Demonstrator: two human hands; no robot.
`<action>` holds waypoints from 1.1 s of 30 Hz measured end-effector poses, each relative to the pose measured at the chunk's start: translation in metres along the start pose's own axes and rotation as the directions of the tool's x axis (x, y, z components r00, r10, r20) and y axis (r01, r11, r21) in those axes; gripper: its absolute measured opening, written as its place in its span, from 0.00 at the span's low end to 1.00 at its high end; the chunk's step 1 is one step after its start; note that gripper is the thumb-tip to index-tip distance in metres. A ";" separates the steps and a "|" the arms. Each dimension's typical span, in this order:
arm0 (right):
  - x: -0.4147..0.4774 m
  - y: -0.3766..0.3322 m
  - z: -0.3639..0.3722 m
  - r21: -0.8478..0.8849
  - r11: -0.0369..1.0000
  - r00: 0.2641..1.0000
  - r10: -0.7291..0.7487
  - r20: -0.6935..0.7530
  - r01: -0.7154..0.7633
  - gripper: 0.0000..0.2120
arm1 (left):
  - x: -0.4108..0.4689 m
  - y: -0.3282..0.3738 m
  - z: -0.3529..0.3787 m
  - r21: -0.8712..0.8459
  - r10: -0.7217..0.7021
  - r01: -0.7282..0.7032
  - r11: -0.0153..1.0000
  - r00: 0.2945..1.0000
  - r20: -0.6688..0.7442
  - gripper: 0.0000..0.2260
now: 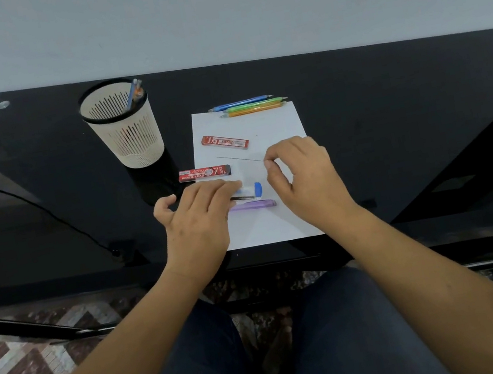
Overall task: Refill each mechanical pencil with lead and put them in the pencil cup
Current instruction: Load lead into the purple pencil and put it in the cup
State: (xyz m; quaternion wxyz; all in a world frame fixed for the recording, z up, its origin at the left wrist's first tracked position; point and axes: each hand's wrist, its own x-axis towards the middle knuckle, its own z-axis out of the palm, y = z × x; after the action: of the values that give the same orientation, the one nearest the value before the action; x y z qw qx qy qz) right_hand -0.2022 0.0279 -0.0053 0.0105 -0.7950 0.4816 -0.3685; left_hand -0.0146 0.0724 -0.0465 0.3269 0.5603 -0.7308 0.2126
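A thin black lead (238,158) lies across the white paper (276,122); my right hand (306,181) pinches its right end between thumb and forefinger. My left hand (200,219) rests with straight fingers on a clear lead case with a blue cap (252,190). A purple case (255,205) lies just below it. Three mechanical pencils, blue (240,103), green (253,105) and orange (253,110), lie at the paper's far edge. The beige slotted pencil cup (127,132) stands at the left with pencils (135,96) inside.
Two red lead boxes lie near the cup: one (225,142) on the paper, one (204,173) at its left edge. The black desk (390,112) extends right. A dark cable (27,200) runs along the left. My legs are below the desk's front edge.
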 end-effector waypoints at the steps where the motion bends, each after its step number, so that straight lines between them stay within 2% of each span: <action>1: 0.002 -0.001 0.001 -0.010 1.000 1.000 -0.003 0.009 0.003 0.06 | 0.000 0.000 -0.001 0.007 0.007 -0.007 1.000 1.000 0.003 0.10; 3: 0.006 -0.003 0.002 -0.027 1.000 1.000 -0.003 0.031 0.004 0.05 | -0.001 0.000 -0.001 0.008 -0.004 0.004 1.000 1.000 0.005 0.10; 7: 0.011 -0.005 0.000 -0.036 0.999 0.999 0.029 0.037 -0.028 0.04 | -0.001 0.001 0.001 -0.077 -0.226 0.226 0.971 0.974 0.001 0.11; 10: 0.014 -0.009 -0.001 -0.048 0.998 0.998 0.044 0.033 -0.042 0.04 | -0.002 0.001 0.001 -0.113 -0.278 0.279 0.954 0.960 0.023 0.14; 13: 0.016 -0.014 -0.003 -0.051 0.998 0.998 0.049 0.030 -0.048 0.05 | -0.001 0.003 0.000 -0.100 -0.252 0.254 0.962 0.967 0.034 0.14; 19: 0.019 -0.019 0.005 -0.044 0.999 1.000 0.007 0.026 -0.006 0.05 | 0.000 0.003 -0.002 -0.065 -0.079 0.079 0.995 0.997 0.002 0.13; 24: 0.022 -0.020 0.011 0.026 1.000 1.000 -0.008 0.001 0.008 0.07 | 0.000 0.000 -0.001 -0.081 0.006 -0.005 0.997 1.000 0.008 0.11; 33: 0.029 -0.016 0.010 0.026 0.999 0.998 0.045 0.040 -0.046 0.06 | 0.001 0.000 -0.003 -0.066 -0.001 0.001 0.998 1.000 -0.001 0.08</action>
State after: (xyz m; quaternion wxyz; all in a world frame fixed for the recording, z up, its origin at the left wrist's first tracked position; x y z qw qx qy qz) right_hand -0.1765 0.0107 0.0105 0.0390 -0.7908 0.4942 -0.3591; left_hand -0.0141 0.0739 -0.0434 0.3457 0.5493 -0.7371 0.1882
